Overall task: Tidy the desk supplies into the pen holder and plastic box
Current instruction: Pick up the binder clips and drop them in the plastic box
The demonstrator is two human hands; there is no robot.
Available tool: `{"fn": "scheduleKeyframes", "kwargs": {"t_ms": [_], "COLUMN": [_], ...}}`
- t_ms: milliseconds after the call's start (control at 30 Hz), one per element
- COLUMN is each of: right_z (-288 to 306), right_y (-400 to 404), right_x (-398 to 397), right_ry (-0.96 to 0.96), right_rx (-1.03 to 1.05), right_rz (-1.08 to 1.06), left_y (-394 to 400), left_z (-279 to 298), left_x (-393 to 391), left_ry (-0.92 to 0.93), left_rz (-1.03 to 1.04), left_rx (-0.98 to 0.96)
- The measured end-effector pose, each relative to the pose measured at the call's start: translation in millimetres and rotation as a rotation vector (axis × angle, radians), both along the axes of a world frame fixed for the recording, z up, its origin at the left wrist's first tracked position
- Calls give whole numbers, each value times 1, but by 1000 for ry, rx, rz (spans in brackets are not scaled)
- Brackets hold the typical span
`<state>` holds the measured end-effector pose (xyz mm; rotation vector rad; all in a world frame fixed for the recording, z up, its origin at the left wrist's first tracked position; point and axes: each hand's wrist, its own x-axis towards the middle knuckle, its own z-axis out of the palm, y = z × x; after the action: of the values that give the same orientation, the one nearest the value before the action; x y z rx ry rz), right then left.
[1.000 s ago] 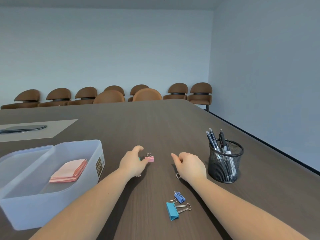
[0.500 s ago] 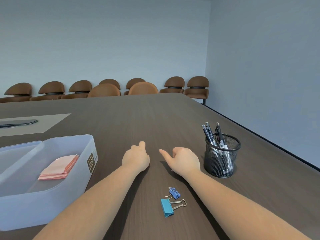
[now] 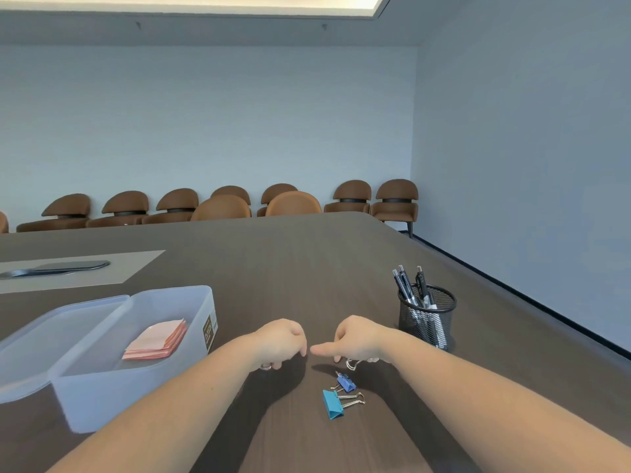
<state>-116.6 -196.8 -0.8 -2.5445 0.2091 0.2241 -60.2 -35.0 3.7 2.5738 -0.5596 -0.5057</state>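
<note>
Both hands, left (image 3: 281,343) and right (image 3: 358,339), have now curled around clips, leaving 2 clips (image 3: 338,396) for the plastic box (image 3: 201,295).

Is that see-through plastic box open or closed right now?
Open. The plastic box has no lid on top; its lid leans at its left side, and pink paper lies uncovered inside.

Dark matt wood-grain table (image 3: 307,274) under both fists. Frosted, smooth plastic box (image 3: 102,380) left of the left hand (image 3: 281,343). Black wire-mesh metal pen holder (image 3: 426,317) right of the right hand (image 3: 358,337). Shiny wire handles on the teal clip (image 3: 332,404) below.
</note>
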Motion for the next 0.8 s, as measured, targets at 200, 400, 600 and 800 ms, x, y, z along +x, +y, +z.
{"fn": "scheduleKeyframes", "kwargs": {"t_ms": [200,400,600,800], "right_z": [15,10,-2,-8], "right_y": [1,0,2,1], "right_x": [-36,-46,-41,-36], "right_ry": [127,78,-27,-100], "right_rx": [-77,-185,-242,-259], "right_rz": [84,76,45,73], "left_y": [13,18,7,-9], "left_z": [11,5,-11,-27], "left_x": [-40,-60,-66,-64], "left_ry": [66,73,-45,-151], "left_rz": [-120,-167,-225,-239], "left_rx": [28,14,74,49]}}
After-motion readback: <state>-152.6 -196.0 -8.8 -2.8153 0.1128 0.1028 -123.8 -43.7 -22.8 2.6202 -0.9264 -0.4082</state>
